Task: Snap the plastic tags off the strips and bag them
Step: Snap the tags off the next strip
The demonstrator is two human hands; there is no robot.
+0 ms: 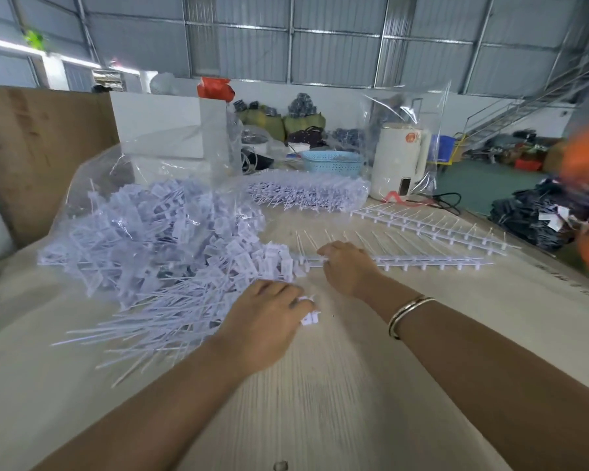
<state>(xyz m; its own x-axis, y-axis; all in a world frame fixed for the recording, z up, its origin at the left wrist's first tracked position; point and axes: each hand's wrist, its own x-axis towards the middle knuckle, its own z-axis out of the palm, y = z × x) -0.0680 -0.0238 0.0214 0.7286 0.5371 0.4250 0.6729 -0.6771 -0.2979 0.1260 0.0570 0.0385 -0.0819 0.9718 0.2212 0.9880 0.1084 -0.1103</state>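
A long white plastic strip (432,261) lies across the wooden table, and my right hand (346,265) is closed on its left end. My left hand (267,321) rests just in front of it, fingers curled on a few white tags (309,316). To the left spreads a big heap of loose white tags (157,239), lying on and partly inside a clear plastic bag (170,147). Two more strips (432,226) lie beyond the held one. A stack of full strips (310,193) sits farther back in clear plastic.
A white box (167,127) stands behind the heap. A blue basket (334,161) and a white appliance (400,161) with a black cord stand at the table's back. A cardboard panel (31,154) rises at the left. The table's right edge (558,263) drops to the floor.
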